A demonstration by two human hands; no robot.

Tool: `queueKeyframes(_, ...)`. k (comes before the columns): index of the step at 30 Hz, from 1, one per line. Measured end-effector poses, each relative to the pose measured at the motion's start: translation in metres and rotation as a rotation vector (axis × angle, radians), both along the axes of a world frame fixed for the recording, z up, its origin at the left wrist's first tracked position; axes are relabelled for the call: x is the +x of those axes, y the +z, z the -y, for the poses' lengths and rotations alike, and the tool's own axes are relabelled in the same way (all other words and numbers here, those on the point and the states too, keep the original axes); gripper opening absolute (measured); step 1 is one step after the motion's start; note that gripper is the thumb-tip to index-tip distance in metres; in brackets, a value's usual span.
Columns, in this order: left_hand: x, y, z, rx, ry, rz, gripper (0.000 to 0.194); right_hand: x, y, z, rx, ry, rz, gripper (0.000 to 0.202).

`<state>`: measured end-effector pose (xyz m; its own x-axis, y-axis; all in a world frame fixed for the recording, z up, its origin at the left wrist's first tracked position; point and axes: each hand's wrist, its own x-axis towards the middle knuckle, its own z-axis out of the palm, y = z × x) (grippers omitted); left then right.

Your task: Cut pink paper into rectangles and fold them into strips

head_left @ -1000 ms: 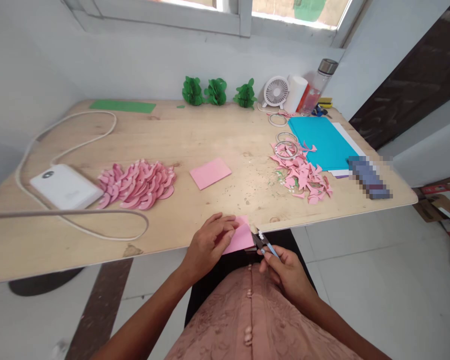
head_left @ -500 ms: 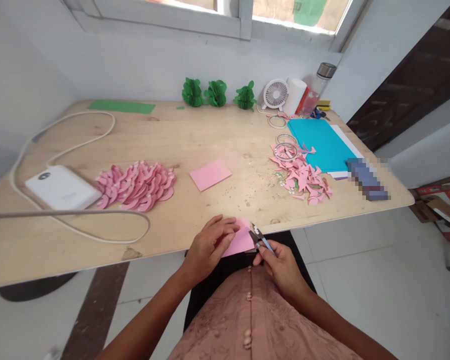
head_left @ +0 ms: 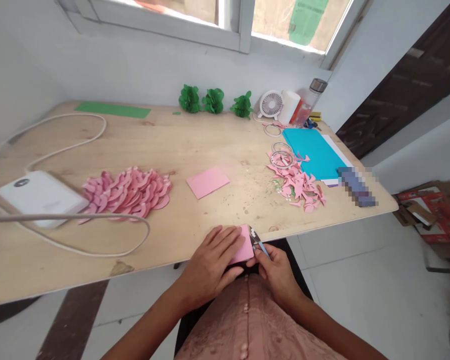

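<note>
Our left hand has spread out over the paper since the earlier frame: the flap that it was pinching no longer stands apart, and the two layers now look like one flat piece. Our view has shifted a little too, so everything on the table sits lower in it.

We have the paper at the table's near edge, its lower part reaching past the edge above our lap. Our left fingers lie flat and close together on top of it, pressing rather than gripping. Our right hand is closed around the scissors, whose blades point away from us just beside the paper's right side; whether they touch it, or stand parted, we cannot tell.

As for progress, we judge that much cutting is done: a thick pile of curved pink pieces lies to the left, and pink scraps are heaped to the right, partly under some rings. What is left seems to be the paper under our hand, which shows no curved cut on its visible part, and the pink sheet farther in, which looks whole.
</note>
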<state>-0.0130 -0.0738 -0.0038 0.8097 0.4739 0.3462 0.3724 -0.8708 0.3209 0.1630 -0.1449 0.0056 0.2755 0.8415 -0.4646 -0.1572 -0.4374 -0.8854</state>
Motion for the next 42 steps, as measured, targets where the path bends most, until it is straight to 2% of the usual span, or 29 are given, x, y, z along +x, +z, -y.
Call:
queueKeyframes(4,0.001,-0.006,0.001,0.115,-0.001,-0.037,0.061,-0.003,0.001,-0.001,0.005,0.000,0.005,0.041)
queueKeyframes(9,0.002,-0.017,0.000,0.240,0.023,-0.048,0.053,-0.004,0.002,-0.001,0.030,0.007,0.006,0.040)
queueKeyframes(13,0.002,-0.020,-0.002,0.316,0.028,-0.040,0.046,-0.005,0.000,-0.001,0.021,-0.002,0.004,0.041)
queueKeyframes(23,0.004,-0.014,0.002,0.264,0.062,-0.054,0.040,-0.006,-0.009,-0.001,-0.025,-0.043,0.062,0.035)
queueKeyframes(29,0.003,-0.014,0.002,0.241,0.050,-0.056,0.041,-0.007,-0.005,-0.002,-0.018,-0.023,0.159,0.040)
queueKeyframes(35,0.002,-0.013,0.001,0.225,0.038,-0.067,0.043,-0.005,-0.001,-0.003,0.026,0.019,0.349,0.039)
queueKeyframes(42,0.002,-0.013,0.004,0.197,0.041,-0.038,0.041,-0.008,0.003,-0.003,0.024,0.039,0.356,0.040)
